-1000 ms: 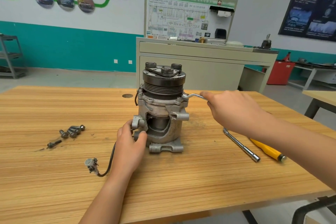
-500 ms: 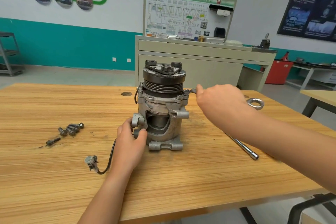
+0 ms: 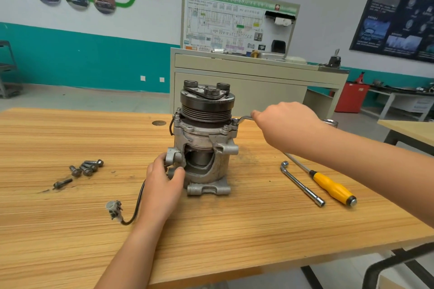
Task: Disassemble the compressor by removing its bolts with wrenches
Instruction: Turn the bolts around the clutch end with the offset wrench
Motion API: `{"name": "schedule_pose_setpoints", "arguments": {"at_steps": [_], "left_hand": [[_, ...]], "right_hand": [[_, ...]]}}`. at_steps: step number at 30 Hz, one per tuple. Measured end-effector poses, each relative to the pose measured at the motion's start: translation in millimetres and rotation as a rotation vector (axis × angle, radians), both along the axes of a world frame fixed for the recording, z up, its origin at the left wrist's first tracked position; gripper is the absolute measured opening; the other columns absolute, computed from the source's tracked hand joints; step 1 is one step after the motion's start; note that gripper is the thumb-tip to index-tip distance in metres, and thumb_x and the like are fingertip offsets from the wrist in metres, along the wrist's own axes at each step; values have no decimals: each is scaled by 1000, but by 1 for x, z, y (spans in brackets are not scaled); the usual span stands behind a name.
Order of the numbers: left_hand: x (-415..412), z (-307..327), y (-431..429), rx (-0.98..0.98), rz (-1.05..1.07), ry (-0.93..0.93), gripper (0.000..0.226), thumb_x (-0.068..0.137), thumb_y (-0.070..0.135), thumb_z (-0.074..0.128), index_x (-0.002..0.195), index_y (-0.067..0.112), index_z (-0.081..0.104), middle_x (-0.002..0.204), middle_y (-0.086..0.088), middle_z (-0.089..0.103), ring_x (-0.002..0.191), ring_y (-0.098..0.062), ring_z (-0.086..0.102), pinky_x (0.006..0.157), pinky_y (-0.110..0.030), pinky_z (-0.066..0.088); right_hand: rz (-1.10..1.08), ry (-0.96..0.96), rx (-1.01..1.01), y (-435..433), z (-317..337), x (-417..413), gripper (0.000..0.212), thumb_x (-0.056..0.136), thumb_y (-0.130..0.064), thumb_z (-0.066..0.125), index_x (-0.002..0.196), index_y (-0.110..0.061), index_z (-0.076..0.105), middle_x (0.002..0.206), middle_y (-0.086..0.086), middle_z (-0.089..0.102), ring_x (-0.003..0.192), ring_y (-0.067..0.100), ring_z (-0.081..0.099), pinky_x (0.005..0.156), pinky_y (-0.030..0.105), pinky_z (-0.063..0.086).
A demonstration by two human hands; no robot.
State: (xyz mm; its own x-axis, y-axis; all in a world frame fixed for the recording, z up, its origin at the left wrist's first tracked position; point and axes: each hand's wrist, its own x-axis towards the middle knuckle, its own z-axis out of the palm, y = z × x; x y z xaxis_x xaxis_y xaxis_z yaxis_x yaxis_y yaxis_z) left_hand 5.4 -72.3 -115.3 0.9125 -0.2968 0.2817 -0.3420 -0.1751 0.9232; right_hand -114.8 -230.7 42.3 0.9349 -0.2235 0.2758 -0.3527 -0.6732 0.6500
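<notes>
From the head view, the compressor (image 3: 204,145) stands upright on its mounting feet in the middle of the bench (image 3: 211,230), pulley and clutch plate uppermost. The left hand (image 3: 164,178) has its fingers and thumb curled round the mounting ear low on the left side of the housing, bracing the body. The right hand (image 3: 286,124) is closed round the shank of a wrench (image 3: 244,119), whose near end sits on a bolt (image 3: 234,121) at the right edge of the flange just under the pulley; the wrench's far ring end (image 3: 331,122) shows past the wrist. To the left, well apart from the compressor, lies a cluster of loose bolts (image 3: 87,168) with one more bolt (image 3: 62,183) just nearer, which suggests a fair share of the fasteners is already out. At least two bolt heads besides the one under the wrench show on the flange, so the housing does not look ready to split yet. The connector plug (image 3: 114,210) lies on the bench at the near left, on its black cable (image 3: 138,204). An L-shaped socket wrench (image 3: 301,183) and a yellow-handled screwdriver (image 3: 333,189) lie side by side to the right, untouched. My reading is that the work is partway along: one flange bolt in hand, a few left, then separation of the parts.
</notes>
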Motion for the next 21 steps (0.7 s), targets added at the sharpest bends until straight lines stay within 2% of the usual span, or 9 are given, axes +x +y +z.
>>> {"name": "schedule_pose_setpoints", "arguments": {"at_steps": [3,7,10,12,14,16,21], "left_hand": [[-1,0,1,5,-4,4,49,90,19,53,137,21,40,130,5,43,86,0,47,85,-27,35],[0,0,1,14,-7,9,49,90,20,53,138,21,40,133,5,43,85,4,47,85,-27,34],[1,0,2,4,-20,11,47,90,20,53,136,22,42,133,4,47,101,-6,50,90,-30,39],[1,0,2,5,-19,12,45,90,20,53,134,23,43,132,4,49,107,-9,49,90,-30,38],[1,-1,1,2,-16,13,43,90,20,53,132,23,44,131,5,49,108,-9,49,89,-29,37],[1,-1,1,-1,-15,11,40,90,20,53,129,24,46,128,5,50,107,-8,49,88,-29,37],[2,1,1,-7,-20,13,37,89,19,54,126,23,49,126,4,53,109,-10,50,88,-29,36]], "right_hand": [[12,7,16,-5,1,1,38,88,-2,42,121,-17,52,58,-2,30,52,17,36,37,24,21],[13,1,41,-9,0,3,37,90,-5,41,123,-17,51,61,-1,33,49,14,34,38,23,26],[10,5,70,-11,1,4,35,91,-8,39,122,-17,52,77,3,54,61,19,46,46,24,35],[4,13,73,-12,3,4,33,91,-9,39,121,-16,53,84,5,58,66,21,50,49,25,37],[8,31,42,-10,3,2,31,91,-9,40,118,-15,53,69,1,48,56,18,46,43,24,31],[20,53,-34,-7,0,0,29,90,-7,42,116,-13,52,58,-1,35,45,14,34,38,24,22],[72,106,-111,-16,2,0,43,90,-4,38,133,-11,36,52,-1,35,41,15,33,36,24,21]]}}
